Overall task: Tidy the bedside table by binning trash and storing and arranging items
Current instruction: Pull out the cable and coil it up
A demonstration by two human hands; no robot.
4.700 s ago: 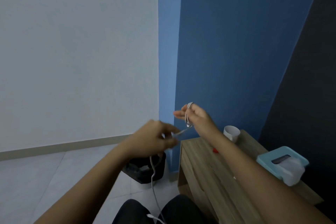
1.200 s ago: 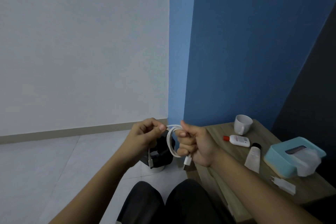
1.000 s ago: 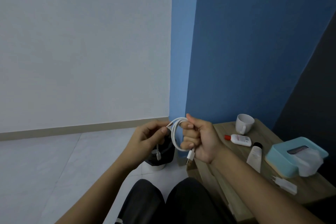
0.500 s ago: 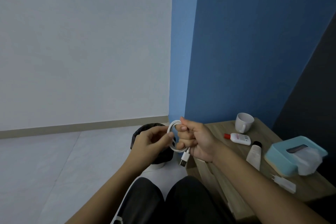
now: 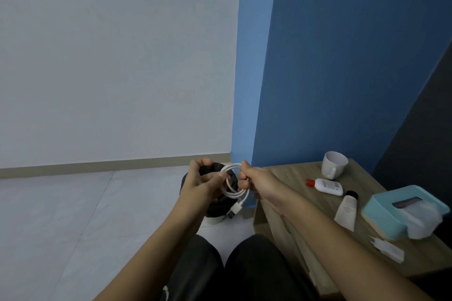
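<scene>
Right hand (image 5: 252,181) fist closed around coiled white USB cable (image 5: 233,193); left hand (image 5: 203,182) pinches loop's other side, above black trash bin (image 5: 216,208).

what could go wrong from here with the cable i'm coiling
The white cable coil is pinched between left hand and right hand, and in this view it overlaps the black bin; a slip might drop it in. Its plug end hangs free, so the loops may spring open.
</scene>
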